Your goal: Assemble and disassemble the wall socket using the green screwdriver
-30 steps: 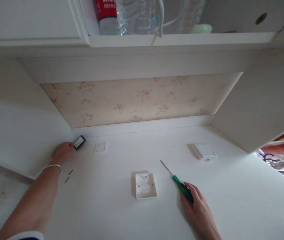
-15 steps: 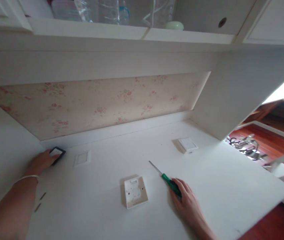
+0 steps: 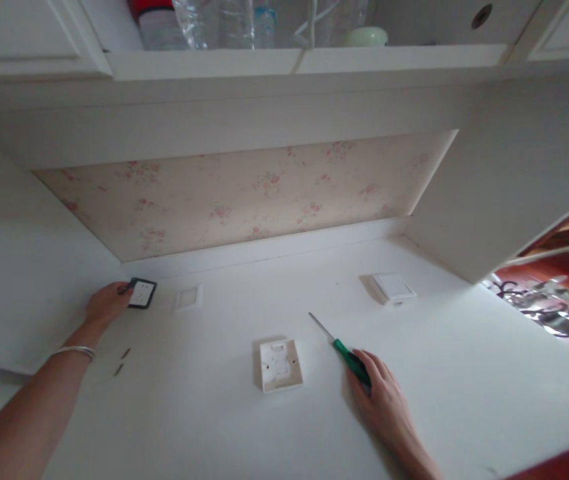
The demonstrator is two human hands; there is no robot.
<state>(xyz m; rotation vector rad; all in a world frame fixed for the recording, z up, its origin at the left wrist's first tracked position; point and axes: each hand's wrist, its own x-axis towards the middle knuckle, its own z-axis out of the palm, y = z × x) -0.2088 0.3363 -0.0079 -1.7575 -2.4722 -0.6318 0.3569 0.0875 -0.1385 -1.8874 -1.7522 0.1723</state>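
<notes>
At the back left of the white counter, my left hand is closed at the left edge of a wall socket with a white face and a black frame. A small dark piece shows by its fingertips. My right hand wraps round the green handle of a screwdriver, whose thin shaft points away to the left over the counter. Between the hands sits a white square back box, its open side up. A white cover frame lies just right of the socket.
Two screws lie near my left forearm. A white wall switch stands at the back right of the counter. Overhead is a cupboard shelf with clear bottles. Side panels close in left and right.
The view has shifted left, so things sit further right. My left hand has drawn back off the socket's face to its left edge, and more of the socket shows. The right hand keeps the screwdriver.
</notes>
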